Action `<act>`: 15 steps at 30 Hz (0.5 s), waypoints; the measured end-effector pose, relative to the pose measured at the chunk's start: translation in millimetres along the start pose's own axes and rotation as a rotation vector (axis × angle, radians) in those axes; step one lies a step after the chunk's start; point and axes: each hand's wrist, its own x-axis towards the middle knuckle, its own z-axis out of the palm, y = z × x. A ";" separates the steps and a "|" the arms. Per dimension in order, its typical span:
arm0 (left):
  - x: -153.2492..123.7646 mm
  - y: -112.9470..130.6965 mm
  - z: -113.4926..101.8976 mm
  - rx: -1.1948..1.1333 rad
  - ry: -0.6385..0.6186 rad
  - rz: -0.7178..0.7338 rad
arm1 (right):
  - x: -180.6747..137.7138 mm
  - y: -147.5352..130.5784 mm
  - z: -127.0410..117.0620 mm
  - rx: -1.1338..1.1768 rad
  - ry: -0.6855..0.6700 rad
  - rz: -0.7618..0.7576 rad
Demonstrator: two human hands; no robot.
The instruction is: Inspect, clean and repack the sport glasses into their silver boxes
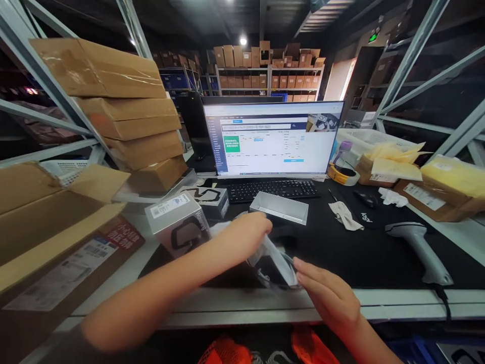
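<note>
My left hand (pixel 252 235) reaches across with its fingers closed on a clear plastic bag (pixel 278 263) that has something pale and flat in it. What exactly lies inside the bag cannot be made out. My right hand (pixel 329 290) is at the bag's right edge, its fingers stretched out and their tips touching it. Just beyond my left hand lies an open silver box tray (pixel 280 206). To the left stand a silver product box (pixel 177 222) with a black frame-shaped picture and a second, similar box (pixel 208 198).
An open carton (pixel 60 253) and stacked cartons (pixel 132 119) take up the left side. Behind the keyboard (pixel 273 189) stands a monitor (pixel 273 139). A barcode scanner (pixel 420 250), mouse (pixel 366 198), tape roll (pixel 343 174) and yellow-wrapped parcels (pixel 454 177) are on the right.
</note>
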 end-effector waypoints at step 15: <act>-39.6 -24.7 36.9 -0.553 0.700 -0.269 | -18.2 6.6 13.5 -0.010 0.287 0.619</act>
